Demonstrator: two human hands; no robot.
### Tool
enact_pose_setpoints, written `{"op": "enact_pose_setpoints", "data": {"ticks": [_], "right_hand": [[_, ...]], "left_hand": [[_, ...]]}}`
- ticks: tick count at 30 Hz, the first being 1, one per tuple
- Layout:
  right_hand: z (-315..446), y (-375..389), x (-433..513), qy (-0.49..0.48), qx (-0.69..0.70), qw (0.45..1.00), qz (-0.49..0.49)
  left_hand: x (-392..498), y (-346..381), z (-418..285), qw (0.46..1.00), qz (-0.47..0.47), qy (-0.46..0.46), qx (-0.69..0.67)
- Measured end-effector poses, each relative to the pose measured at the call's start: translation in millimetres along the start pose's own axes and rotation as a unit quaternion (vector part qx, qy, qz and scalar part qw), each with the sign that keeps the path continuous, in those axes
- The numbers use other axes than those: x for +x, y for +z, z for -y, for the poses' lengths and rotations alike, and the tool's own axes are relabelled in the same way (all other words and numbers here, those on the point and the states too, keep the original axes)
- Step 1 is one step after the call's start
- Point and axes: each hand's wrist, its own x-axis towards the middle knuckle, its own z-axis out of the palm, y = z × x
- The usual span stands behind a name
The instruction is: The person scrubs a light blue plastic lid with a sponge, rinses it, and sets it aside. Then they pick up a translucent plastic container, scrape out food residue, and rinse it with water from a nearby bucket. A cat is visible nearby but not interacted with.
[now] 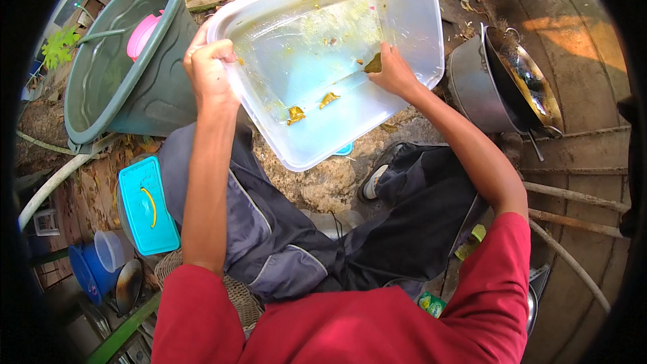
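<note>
A clear plastic tub point(323, 50) is held tilted in front of me, its inside facing up towards me. My left hand point(210, 63) grips its left rim, thumb over the edge. Inside, my right hand point(393, 72) pinches a brownish-green leaf point(373, 63) between thumb and fingers. Two yellow-brown leaf pieces point(296, 116) lie apart from it along the tub's lower side. Small bits and a yellowish film cling to the bottom and far wall.
At the left stands a big green tub point(167, 96) with a pink plastic vessel point(144, 35) inside. A turquoise lid with a yellow handle point(149, 205) lies below it. Blackened wok point(525, 81) and metal pot point(472, 86) stand at the right. Pipes point(571, 255) cross the ground.
</note>
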Motion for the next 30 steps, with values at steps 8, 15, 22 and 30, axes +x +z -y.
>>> {"op": "enact_pose_setpoints", "data": {"ticks": [8, 15, 22, 30], "right_hand": [[16, -1, -6, -0.092, -0.014, 0.994, -0.050], [17, 8, 12, -0.082, 0.039, 0.994, -0.058], [24, 23, 9, -0.063, 0.054, 0.996, 0.017], [10, 43, -10, -0.074, 0.053, 0.993, 0.080]], "left_hand": [[5, -2, 6, 1.000, -0.022, 0.004, 0.004], [2, -1, 6, 1.000, -0.022, 0.004, 0.002], [-5, 2, 1, 0.998, -0.033, -0.018, 0.042], [-28, -5, -2, 0.985, 0.025, -0.091, 0.146]]}}
